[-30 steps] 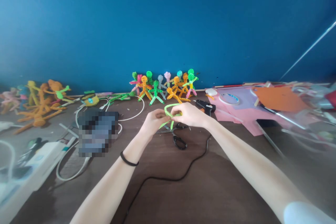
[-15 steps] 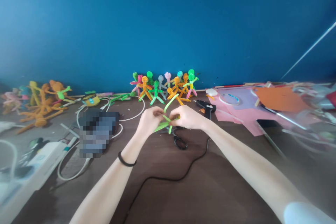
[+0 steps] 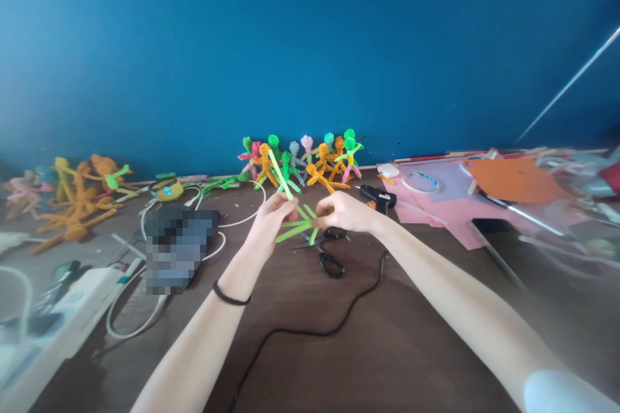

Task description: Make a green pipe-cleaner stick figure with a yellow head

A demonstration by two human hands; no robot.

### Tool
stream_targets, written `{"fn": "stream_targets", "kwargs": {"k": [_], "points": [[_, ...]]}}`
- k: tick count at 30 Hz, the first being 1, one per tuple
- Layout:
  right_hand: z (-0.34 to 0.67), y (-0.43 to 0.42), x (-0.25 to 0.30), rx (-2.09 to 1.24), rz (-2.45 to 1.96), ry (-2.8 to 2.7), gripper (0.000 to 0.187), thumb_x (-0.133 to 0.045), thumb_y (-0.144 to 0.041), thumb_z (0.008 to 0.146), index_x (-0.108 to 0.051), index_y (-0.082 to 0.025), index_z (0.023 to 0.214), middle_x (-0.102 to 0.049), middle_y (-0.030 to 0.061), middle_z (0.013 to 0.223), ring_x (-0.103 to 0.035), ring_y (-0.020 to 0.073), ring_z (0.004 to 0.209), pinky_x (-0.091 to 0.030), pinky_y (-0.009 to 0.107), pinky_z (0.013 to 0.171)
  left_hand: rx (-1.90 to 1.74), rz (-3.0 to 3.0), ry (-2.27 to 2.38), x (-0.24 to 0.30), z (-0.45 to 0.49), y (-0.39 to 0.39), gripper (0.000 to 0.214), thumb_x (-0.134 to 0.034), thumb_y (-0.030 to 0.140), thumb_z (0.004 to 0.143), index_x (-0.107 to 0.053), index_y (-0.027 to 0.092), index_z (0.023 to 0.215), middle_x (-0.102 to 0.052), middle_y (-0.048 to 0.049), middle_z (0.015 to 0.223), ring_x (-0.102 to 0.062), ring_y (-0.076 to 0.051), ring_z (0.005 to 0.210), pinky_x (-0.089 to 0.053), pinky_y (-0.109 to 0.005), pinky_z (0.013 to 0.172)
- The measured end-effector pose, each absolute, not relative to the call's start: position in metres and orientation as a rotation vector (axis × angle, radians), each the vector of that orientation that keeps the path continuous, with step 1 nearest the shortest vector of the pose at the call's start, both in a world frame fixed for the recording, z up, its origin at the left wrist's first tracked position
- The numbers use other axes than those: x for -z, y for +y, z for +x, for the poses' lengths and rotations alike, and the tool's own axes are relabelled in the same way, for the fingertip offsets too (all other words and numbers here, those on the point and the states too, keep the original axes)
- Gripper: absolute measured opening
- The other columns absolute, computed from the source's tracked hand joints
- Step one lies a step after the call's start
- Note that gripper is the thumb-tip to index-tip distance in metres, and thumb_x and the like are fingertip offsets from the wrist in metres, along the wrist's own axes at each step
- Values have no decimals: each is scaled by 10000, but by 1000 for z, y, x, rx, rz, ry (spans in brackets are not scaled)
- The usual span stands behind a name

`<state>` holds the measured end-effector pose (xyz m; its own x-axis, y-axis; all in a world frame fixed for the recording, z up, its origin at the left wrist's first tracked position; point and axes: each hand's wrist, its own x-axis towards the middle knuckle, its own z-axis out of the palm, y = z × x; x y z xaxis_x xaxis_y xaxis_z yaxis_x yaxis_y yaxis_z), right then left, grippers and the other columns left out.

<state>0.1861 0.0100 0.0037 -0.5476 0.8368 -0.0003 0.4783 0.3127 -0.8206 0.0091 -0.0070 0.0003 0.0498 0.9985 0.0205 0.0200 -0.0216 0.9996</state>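
Light green pipe cleaners (image 3: 296, 227) meet in a bunch between my two hands, their ends spreading to the left. My right hand (image 3: 339, 211) pinches the bunch where the strands come together. One longer strand rises up and left from my left hand (image 3: 275, 216), whose thumb and fingers are closed on it. Just under the strands, black-handled scissors (image 3: 331, 264) lie on the dark table (image 3: 310, 368). My right fingertips partly hide the crossing point of the strands.
Several pipe cleaner figures (image 3: 322, 168) stand against the blue wall, with more figures (image 3: 80, 200) at far left. A black glue gun (image 3: 380, 197), pink paper (image 3: 465, 222) and a phone (image 3: 494, 232) lie right. Left are a blurred-out dark device (image 3: 181, 245), white cables and a power strip (image 3: 82, 310).
My left hand has shifted slightly left, away from my right. The long strand now leans up and left instead of up and right, and the other strands show more spread.
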Motion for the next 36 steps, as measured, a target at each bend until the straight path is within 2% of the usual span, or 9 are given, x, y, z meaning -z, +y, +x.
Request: {"fn": "stream_targets", "kwargs": {"k": [6, 16, 22, 29, 36], "points": [[188, 13, 3, -1241, -1177, -2124, 233, -574, -356, 692, -606, -129, 646, -595, 13, 602, -430, 81, 499, -300, 224, 482, -1195, 1658, 1200, -4, 10, -10, 145, -568, 315, 749, -499, 190, 725, -610, 24, 584, -585, -134, 602, -445, -257, 648], [188, 11, 1, -1271, -1144, -2085, 274, -562, -391, 696, -575, -125, 633, -553, 1, 593, -396, 70, 500, -281, 215, 469, -975, 2092, 1304, -15, 22, -28, 112, -470, 284, 822, -550, 212, 792, -681, 6, 739, -624, -154, 688, -420, -251, 637], [190, 15, 2, -1285, -1147, -1858, 294, -604, -382, 656, -465, -146, 549, -406, -53, 504, -331, 47, 461, -232, 205, 444, -1061, 1868, 1159, -7, 31, -33, 144, -476, 319, 827, -538, 193, 797, -668, -10, 708, -619, -155, 682, -450, -263, 656], [192, 22, 1, -1394, -1080, -1573, 296, -674, -392, 597, -559, -120, 614, -553, 3, 594, -382, 47, 441, -254, 212, 428, -1239, 1516, 1057, -5, 35, -33, 149, -565, 312, 769, -563, 171, 723, -645, -3, 620, -583, -139, 632, -427, -257, 656], [195, 24, -2, -1445, -1025, -1435, 299, -714, -379, 568, -560, -123, 567, -494, -16, 501, -397, 58, 434, -246, 216, 421, -1289, 1117, 888, 3, 34, -24, 138, -605, 274, 720, -577, 156, 655, -508, 37, 499, -444, -70, 497, -358, -216, 555]]}}
